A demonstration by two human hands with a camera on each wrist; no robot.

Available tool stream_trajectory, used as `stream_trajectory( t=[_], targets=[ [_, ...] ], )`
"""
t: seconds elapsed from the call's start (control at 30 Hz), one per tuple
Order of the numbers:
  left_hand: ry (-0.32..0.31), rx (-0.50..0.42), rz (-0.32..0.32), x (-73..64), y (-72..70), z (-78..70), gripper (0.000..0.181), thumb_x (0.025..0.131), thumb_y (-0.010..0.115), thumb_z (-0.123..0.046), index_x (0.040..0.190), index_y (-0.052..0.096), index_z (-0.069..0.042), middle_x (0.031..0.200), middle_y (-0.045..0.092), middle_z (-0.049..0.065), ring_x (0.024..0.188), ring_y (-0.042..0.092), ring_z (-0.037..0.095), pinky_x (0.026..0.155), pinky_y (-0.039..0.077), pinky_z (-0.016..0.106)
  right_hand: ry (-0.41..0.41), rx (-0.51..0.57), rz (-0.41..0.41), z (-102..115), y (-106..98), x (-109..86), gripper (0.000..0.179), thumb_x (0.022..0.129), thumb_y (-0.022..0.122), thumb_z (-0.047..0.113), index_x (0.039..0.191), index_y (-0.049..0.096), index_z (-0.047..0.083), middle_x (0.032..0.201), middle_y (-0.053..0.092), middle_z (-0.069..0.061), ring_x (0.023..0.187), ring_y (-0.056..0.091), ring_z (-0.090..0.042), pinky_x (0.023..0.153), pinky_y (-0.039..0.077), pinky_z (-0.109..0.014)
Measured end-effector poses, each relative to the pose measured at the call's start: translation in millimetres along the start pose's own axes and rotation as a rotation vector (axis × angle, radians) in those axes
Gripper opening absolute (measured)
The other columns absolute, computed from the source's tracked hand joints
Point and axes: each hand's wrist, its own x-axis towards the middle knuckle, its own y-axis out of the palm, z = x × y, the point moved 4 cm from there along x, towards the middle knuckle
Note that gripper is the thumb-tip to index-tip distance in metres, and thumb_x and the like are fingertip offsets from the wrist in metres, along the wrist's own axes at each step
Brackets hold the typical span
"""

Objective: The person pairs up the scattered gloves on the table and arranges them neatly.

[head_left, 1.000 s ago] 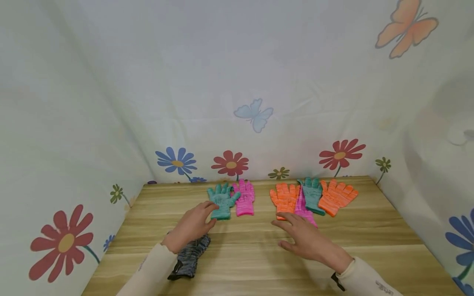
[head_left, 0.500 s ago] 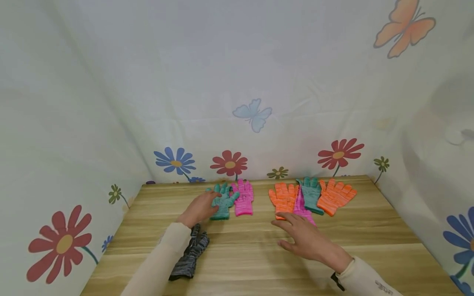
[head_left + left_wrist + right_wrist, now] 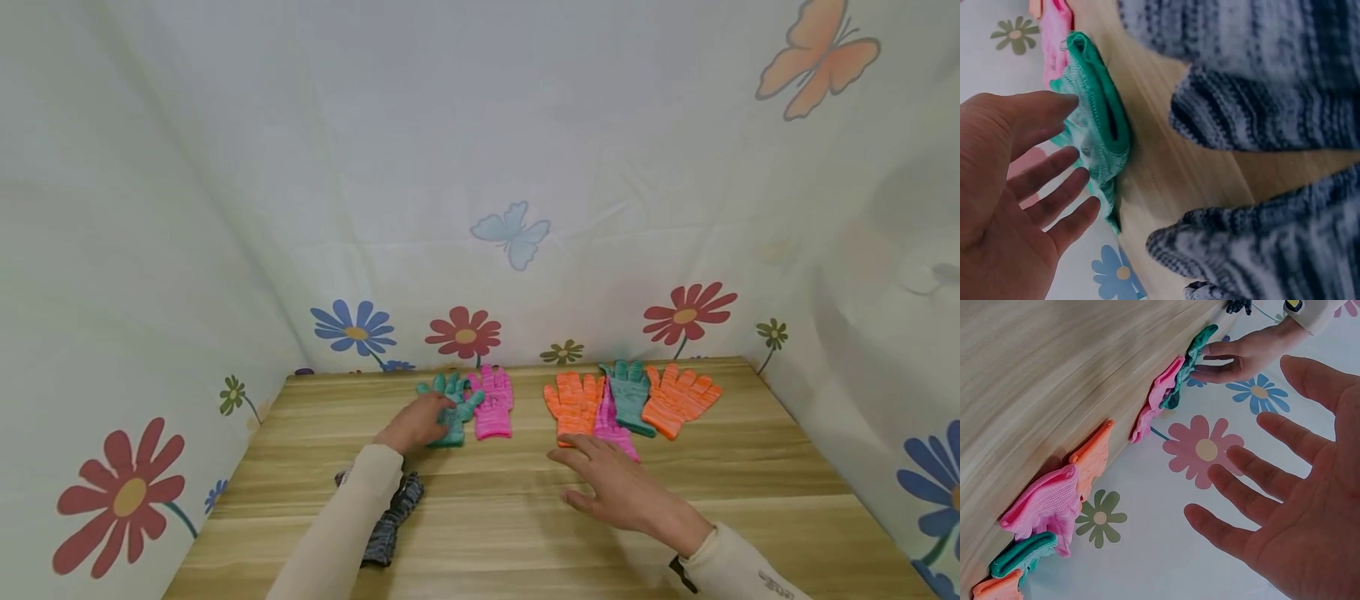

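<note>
Under the fingertips of our left hand (image 3: 415, 424) lies a teal glove (image 3: 454, 408), flat on the wooden table (image 3: 495, 517); our fingers are straight and spread, resting on its cuff end without curling round it (the left wrist view shows the palm open above the green knit). Just right of that glove, touching it, lies a pink glove (image 3: 493, 402). Behind the left wrist, partly hidden under our cream sleeve (image 3: 341, 525), sits a grey striped glove (image 3: 390, 521).

Our right hand (image 3: 618, 492) hovers open just above the table, fingers spread and holding nothing. Just beyond its fingertips is a heap of gloves: an orange glove (image 3: 574, 403), a second pink glove (image 3: 613, 425) beside it, a second teal glove (image 3: 630, 392) lying over that, and another orange glove (image 3: 678, 398) furthest right.

Small dark lettering shows on the right sleeve cuff (image 3: 772, 581), too small for us to read.
</note>
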Motion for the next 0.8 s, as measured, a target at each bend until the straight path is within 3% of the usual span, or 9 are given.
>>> stream_trajectory(
  t=[0.23, 0.6, 0.8],
  targets=[
    [-0.001, 0.032, 0.023, 4.4, 5.5, -0.5, 0.038, 0.089, 0.066, -0.008, 0.127, 0.064, -0.007, 0.134, 0.059, 0.015, 0.128, 0.052, 0.034, 0.109, 0.042, 0.048, -0.007, -0.009, -0.012, -1.4, 1.2, -0.1, 0.053, 0.092, 0.067, 0.04, 0.14, 0.052, 0.023, 0.148, 0.047, -0.008, 0.135, 0.046, -0.031, 0.107, 0.04, -0.058],
    [-0.003, 0.07, 0.007, 7.3, 5.7, -1.3, 0.034, 0.088, 0.07, -0.008, 0.122, 0.066, -0.01, 0.125, 0.064, 0.01, 0.12, 0.058, 0.032, 0.101, 0.048, 0.047, -0.008, 0.0, -0.005, -0.9, 0.8, 0.7, 0.053, 0.092, 0.068, 0.038, 0.14, 0.053, 0.022, 0.148, 0.046, -0.01, 0.135, 0.046, -0.033, 0.107, 0.04, -0.06],
    [-0.002, 0.07, -0.014, 5.3, 6.7, -3.8, 0.015, 0.089, 0.068, -0.005, 0.103, 0.069, -0.011, 0.112, 0.065, 0.008, 0.105, 0.062, 0.026, 0.09, 0.052, 0.044, 0.007, -0.004, 0.015, -2.2, -0.8, 3.1, 0.056, 0.091, 0.069, 0.038, 0.142, 0.052, 0.023, 0.15, 0.044, -0.01, 0.137, 0.044, -0.032, 0.109, 0.038, -0.06]
  ],
)
